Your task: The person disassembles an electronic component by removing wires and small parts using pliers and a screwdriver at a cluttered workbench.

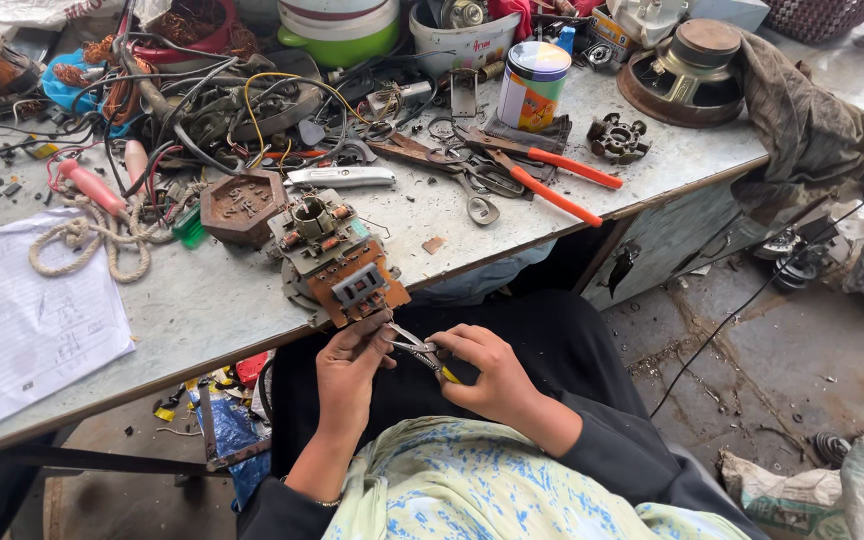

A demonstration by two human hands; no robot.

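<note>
Brown circuit board part [337, 265] sits at the table [202, 300] edge, centre frame. Left hand [350, 375] fingers pinch its lower corner; right hand [492, 375] fingers are closed on small pliers [417, 350] biting a lead there. Looks mid-snip, and it needs steady aim. Red-handled pliers [552, 185], a paint tin [532, 85] and rope [102, 240] crowd around.

Shiny metal pliers [414, 349]; matt brown board on the switch assembly [337, 262] (dull, grimy metal beneath); scuffed grey tabletop [212, 300].
</note>
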